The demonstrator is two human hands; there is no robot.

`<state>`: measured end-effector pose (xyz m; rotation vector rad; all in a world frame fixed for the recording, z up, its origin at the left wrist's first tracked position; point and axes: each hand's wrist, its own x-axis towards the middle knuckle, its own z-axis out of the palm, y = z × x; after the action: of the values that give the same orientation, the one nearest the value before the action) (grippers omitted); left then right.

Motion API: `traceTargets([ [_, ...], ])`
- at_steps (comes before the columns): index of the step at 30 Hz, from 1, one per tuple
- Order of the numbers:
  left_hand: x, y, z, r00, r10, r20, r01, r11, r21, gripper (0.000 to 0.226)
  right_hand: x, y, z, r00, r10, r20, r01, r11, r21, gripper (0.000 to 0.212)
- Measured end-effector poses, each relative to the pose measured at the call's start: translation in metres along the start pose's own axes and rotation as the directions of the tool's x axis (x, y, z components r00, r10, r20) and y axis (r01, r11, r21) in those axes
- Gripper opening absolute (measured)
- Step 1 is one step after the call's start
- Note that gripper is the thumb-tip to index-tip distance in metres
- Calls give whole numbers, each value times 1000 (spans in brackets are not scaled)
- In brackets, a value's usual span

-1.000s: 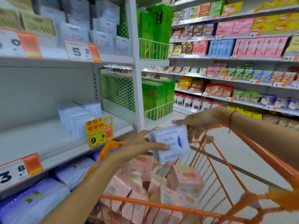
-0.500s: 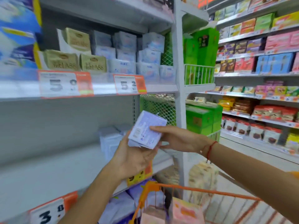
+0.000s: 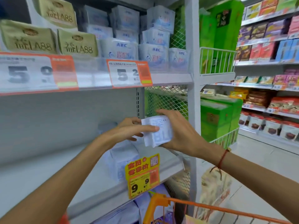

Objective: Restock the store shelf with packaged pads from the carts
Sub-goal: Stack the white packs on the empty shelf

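Observation:
A white pad pack (image 3: 159, 130) with blue print is held up in front of the middle shelf (image 3: 68, 160). My right hand (image 3: 181, 135) grips it from the right and underneath. My left hand (image 3: 129, 129) is on its left side, with the fingers lying over the pack's front. On the shelf below the hands stand a few white pad packs (image 3: 120, 160), behind a yellow price tag (image 3: 143, 175). The orange cart's rim (image 3: 194, 206) shows at the bottom.
The upper shelf (image 3: 169, 77) holds white ABC pad packs (image 3: 153, 52) and olive-gold packs (image 3: 77, 43). A white upright (image 3: 191, 94) and wire mesh close the shelf's right end. Green boxes (image 3: 215, 117) and snack shelves lie to the right. Purple packs (image 3: 140, 206) sit below.
The pack came up out of the cart to shelf height and shifted right. It has turned so its printed back faces me, and my right hand now grips it from the right.

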<state>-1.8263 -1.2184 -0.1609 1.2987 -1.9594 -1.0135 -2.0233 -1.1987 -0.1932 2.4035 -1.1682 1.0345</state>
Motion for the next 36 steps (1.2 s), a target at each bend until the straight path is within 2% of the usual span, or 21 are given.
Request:
traceTargets([
  [3,16,-2,-3,999,32,-9,-32,999,17,52,6,13,9,996,-73,-50,72,997,-31,66],
  [5,35,-1,-6,997,49,-60,-52,998,-43,54,16,24,19,994,-41,-100,29,992,-124,68],
  [6,46,-1,-8,994,66,-91,-71,997,-43,60,22,31,25,994,23,-107,-38,989,-141,74],
  [7,57,-4,-9,989,82,-121,-82,997,6,67,27,38,32,991,117,-63,-124,986,-112,79],
  [9,77,-14,-7,983,85,-166,-57,985,165,75,34,51,45,954,264,138,-273,961,43,84],
  [11,91,-34,2,987,72,-141,-31,962,270,72,35,65,62,918,288,272,-323,941,96,76],
  [15,105,-81,15,1000,-8,-20,14,945,327,83,21,83,102,889,297,348,-339,939,65,63],
  [16,108,-89,15,1000,-19,-4,19,918,395,86,20,86,110,890,294,349,-338,938,72,62],
  [18,108,-93,14,999,18,-33,5,804,594,90,22,86,120,894,263,363,-309,948,74,59],
  [20,105,-84,12,993,97,-69,-16,683,730,80,29,85,126,890,210,406,-260,963,73,59],
  [23,105,-74,7,999,45,-2,-25,595,803,54,36,78,129,877,172,448,-222,973,60,60],
  [25,105,-70,5,999,-12,48,-32,568,823,52,38,74,126,866,197,459,-245,968,46,63],
  [27,101,-66,1,998,-22,64,-36,626,779,52,38,68,116,855,258,449,-310,949,46,68],
  [30,87,-57,-8,1000,20,-3,-13,770,638,45,33,63,91,867,302,397,-358,931,73,69],
  [32,71,-52,-13,998,55,-40,-24,831,555,38,26,58,68,863,307,401,-356,933,51,57],
  [36,26,-31,-10,986,150,-71,-105,897,429,27,4,38,18,790,287,542,-343,939,3,30],
])
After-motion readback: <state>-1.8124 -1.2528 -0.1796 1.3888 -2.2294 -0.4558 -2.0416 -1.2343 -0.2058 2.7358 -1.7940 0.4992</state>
